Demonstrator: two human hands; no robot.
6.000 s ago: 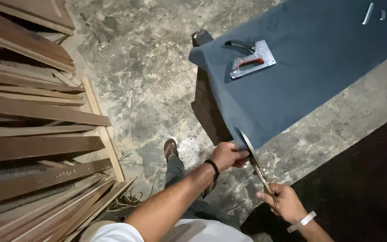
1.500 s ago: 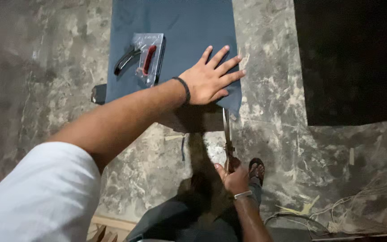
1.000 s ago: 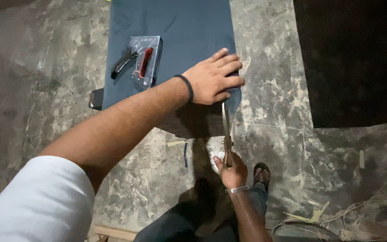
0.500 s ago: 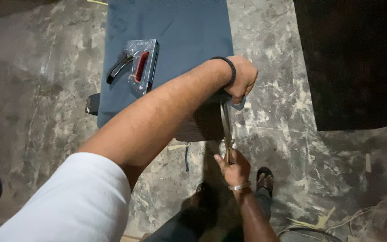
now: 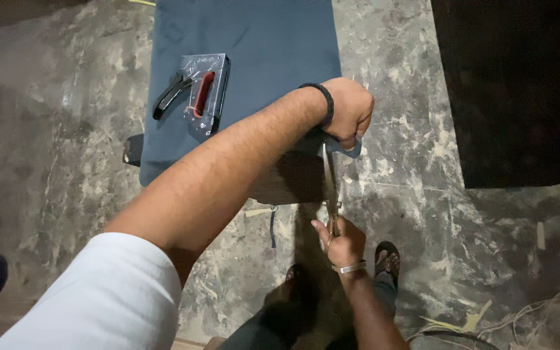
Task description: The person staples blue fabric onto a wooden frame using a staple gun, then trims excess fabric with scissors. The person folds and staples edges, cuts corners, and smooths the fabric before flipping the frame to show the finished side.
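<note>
Since half a second ago, left hand (image 5: 350,110) curled tighter, clamped on blue fabric (image 5: 254,58) corner. Right hand (image 5: 339,241) closed around scissors (image 5: 329,178), blades at hanging edge; cut barely started, most left. Stapler (image 5: 197,91) idle on top.

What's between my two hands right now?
In the head view, the scissors span the gap: the right hand holds the handles, and the blades run up to the corner of blue fabric gripped by the left hand.

Left hand (image 5: 351,113) fisted, arm stretched forward; right hand (image 5: 339,243) low, grip closed.
</note>
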